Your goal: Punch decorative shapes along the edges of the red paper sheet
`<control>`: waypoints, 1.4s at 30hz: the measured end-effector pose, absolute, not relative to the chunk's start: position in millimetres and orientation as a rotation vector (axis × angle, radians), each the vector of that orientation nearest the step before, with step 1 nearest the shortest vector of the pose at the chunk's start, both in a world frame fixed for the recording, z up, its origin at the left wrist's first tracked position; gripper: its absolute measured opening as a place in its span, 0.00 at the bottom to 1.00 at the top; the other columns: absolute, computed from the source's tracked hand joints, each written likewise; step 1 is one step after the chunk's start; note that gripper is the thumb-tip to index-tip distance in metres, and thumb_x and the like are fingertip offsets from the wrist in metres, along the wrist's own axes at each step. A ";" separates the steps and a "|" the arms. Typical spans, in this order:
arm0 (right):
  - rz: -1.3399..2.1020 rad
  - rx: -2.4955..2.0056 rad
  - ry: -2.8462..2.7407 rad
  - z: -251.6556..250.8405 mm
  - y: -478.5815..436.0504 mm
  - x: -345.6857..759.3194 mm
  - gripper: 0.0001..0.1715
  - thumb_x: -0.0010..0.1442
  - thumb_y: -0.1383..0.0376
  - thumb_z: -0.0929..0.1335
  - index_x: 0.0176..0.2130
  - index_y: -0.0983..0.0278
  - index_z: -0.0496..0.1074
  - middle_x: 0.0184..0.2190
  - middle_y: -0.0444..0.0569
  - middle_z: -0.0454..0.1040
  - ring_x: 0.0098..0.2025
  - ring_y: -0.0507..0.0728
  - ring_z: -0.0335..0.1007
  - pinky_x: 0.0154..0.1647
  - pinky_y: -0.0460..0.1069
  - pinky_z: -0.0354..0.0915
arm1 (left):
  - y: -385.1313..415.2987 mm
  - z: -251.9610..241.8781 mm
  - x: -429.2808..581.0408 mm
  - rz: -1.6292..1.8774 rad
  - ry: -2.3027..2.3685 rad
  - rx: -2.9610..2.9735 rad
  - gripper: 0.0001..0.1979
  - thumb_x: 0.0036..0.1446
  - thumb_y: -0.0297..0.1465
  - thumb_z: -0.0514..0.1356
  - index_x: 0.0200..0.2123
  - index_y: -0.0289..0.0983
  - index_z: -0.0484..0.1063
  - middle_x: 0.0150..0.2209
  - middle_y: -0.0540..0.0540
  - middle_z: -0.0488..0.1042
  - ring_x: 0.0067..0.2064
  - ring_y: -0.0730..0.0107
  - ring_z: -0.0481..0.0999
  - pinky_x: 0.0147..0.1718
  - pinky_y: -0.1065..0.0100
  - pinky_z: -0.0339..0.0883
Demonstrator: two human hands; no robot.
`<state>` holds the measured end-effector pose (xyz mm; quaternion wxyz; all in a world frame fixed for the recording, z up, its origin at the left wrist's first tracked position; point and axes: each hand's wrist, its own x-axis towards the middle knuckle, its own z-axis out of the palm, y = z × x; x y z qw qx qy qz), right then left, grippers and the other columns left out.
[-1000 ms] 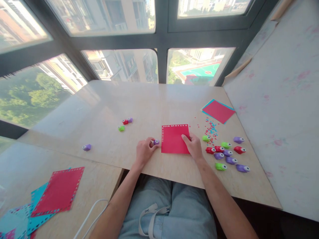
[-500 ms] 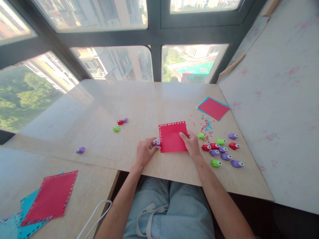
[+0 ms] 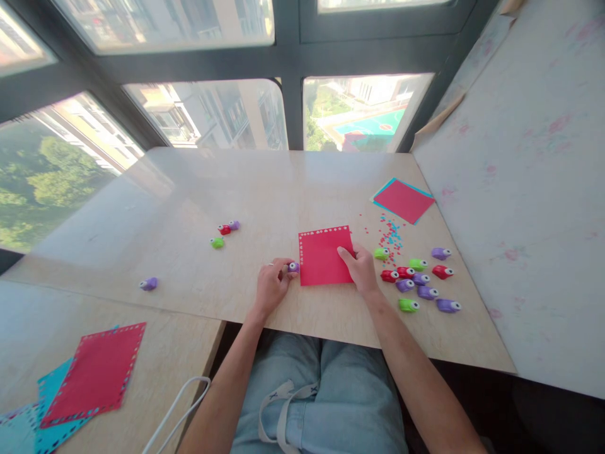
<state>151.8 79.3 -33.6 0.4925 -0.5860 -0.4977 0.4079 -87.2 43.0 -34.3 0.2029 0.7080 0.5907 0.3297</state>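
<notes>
My left hand (image 3: 274, 282) is closed around a small purple craft punch (image 3: 293, 267), just off the left edge of a square red paper sheet (image 3: 326, 257). Small punched shapes run along the sheet's top edge and down the upper part of its left edge. Gripping the sheet's right edge, thumb on top, is my right hand (image 3: 363, 270). Its other fingers are partly hidden under the paper. Right of that hand lie several loose punches, among them a green punch (image 3: 409, 306), a red punch (image 3: 443, 272) and a purple punch (image 3: 448, 306).
Red and blue paper bits (image 3: 391, 234) are scattered near a stack of plain sheets (image 3: 404, 200). On the left lie a lone purple punch (image 3: 149, 284), a few more punches (image 3: 224, 229), punched red paper (image 3: 97, 372) and a white cable (image 3: 177, 410). A wall (image 3: 529, 208) borders the right side.
My left hand has drawn the purple punch slightly left, off the sheet's edge. My right hand still holds the paper. The whole view has shifted slightly.
</notes>
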 end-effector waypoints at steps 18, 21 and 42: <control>1.026 -1.401 -1.151 -35.4 79.4 151.3 0.21 0.56 0.51 0.70 0.40 0.65 0.78 0.36 0.52 0.81 0.36 0.61 0.76 0.33 0.51 0.69 | 42.1 -34.5 -88.7 0.973 1.553 1.854 0.11 0.56 0.26 0.60 0.43 0.38 0.76 0.30 0.49 0.78 0.26 0.73 0.69 0.29 0.72 0.62; 1.030 -1.397 -1.139 -34.4 79.3 150.9 0.21 0.55 0.51 0.70 0.40 0.65 0.78 0.36 0.52 0.81 0.36 0.61 0.76 0.33 0.51 0.69 | 42.1 -33.4 -88.5 0.966 1.552 1.857 0.11 0.56 0.26 0.60 0.43 0.39 0.76 0.31 0.49 0.78 0.26 0.73 0.69 0.29 0.72 0.62; 1.015 -1.415 -1.205 -34.0 78.3 151.0 0.22 0.57 0.51 0.68 0.41 0.65 0.77 0.37 0.52 0.81 0.37 0.61 0.76 0.35 0.52 0.69 | 41.8 -31.1 -87.1 0.939 1.525 1.957 0.10 0.57 0.27 0.63 0.43 0.40 0.77 0.42 0.46 0.80 0.28 0.73 0.72 0.32 0.69 0.65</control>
